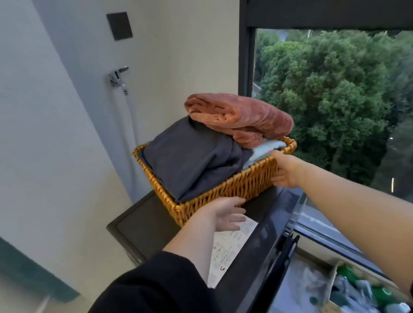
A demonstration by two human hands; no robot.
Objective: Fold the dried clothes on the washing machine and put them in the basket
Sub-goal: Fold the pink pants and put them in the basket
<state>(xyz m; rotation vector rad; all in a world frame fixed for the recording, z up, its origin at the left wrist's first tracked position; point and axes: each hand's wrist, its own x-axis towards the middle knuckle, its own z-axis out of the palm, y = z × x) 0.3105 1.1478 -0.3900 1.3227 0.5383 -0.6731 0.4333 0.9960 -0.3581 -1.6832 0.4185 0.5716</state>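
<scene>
A woven wicker basket (220,190) stands on the dark top of the washing machine (141,225). Inside it lie a folded dark grey garment (190,161), a folded pink fleece (239,115) stacked on top at the back, and a pale blue cloth (265,150) at the right. My left hand (227,212) rests with fingers spread against the basket's near corner. My right hand (284,169) is on the basket's right end, thumb over the rim and fingers against the side.
A white instruction sheet (228,250) lies on the machine top under my left hand. A tap and hose (119,79) hang on the wall behind. A large window (350,98) is at the right. A box of bottles (362,293) sits low right.
</scene>
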